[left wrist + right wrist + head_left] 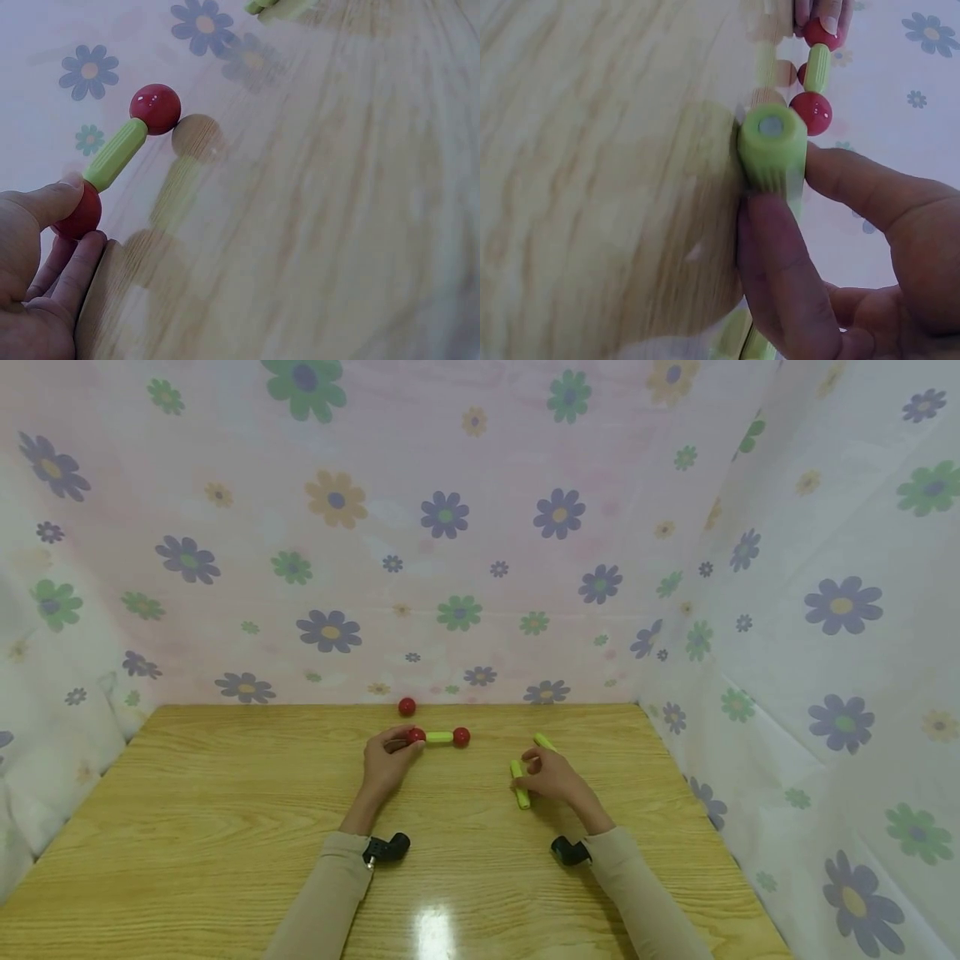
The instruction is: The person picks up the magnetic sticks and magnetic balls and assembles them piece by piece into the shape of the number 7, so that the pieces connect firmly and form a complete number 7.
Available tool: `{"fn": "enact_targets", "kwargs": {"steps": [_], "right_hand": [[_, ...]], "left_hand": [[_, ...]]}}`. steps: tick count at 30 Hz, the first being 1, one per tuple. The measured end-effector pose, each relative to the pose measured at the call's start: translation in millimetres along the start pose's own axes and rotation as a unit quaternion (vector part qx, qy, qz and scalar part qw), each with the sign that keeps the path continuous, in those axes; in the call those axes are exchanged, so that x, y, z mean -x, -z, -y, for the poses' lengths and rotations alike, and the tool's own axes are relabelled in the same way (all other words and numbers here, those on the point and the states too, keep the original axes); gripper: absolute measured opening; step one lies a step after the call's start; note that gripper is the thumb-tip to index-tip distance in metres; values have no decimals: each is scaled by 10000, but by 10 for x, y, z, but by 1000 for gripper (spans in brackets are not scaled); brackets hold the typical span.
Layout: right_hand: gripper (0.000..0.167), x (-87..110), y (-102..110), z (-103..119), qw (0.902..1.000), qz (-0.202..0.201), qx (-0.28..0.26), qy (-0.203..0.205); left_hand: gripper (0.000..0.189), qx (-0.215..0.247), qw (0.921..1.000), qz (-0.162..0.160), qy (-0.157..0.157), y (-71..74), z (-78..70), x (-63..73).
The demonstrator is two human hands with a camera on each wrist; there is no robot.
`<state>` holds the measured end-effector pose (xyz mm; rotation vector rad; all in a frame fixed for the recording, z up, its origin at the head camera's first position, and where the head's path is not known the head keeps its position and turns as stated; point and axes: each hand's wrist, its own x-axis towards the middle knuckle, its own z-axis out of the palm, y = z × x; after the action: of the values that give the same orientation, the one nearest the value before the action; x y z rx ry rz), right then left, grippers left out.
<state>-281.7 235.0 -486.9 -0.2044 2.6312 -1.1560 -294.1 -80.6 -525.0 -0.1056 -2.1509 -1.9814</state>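
Observation:
My left hand (386,768) pinches a red ball (81,217) between thumb and fingers. That ball sits on one end of a ribbed yellow-green rod (439,737), and a second red ball (461,737) is on the rod's other end. My right hand (555,775) pinches another yellow-green rod (521,787) between thumb and fingers, low over the table. A round grey disc (771,126) shows in this rod's end face in the right wrist view. Just behind the right hand lies one more yellow-green rod (543,741), partly hidden by that hand.
A loose red ball (407,706) rests at the table's back edge, beyond the left hand. The wooden table (225,827) meets flower-printed cloth (405,585) at the back and sides. Black wrist cameras (572,852) are strapped on both wrists.

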Motion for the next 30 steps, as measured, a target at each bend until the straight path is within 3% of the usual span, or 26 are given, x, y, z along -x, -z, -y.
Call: {"fn": "enact_targets", "kwargs": {"steps": [2,5,22,30], "right_hand": [[56,-4,-3,-1,9996,73,-251,-78],[54,-9,-17,3,9986,157,-484,-130],[47,-35,-187,119,9999,-88,-49,30],[47,-38,-266,145,9998,98,-104,152]], "left_hand": [[39,28,10000,-23,-2,-4,19,-7],[39,84,9999,-83,32,-18,163,-63],[36,11,9999,-113,17,-7,130,-52],[38,11,10000,-98,-2,-15,109,-30]]}}
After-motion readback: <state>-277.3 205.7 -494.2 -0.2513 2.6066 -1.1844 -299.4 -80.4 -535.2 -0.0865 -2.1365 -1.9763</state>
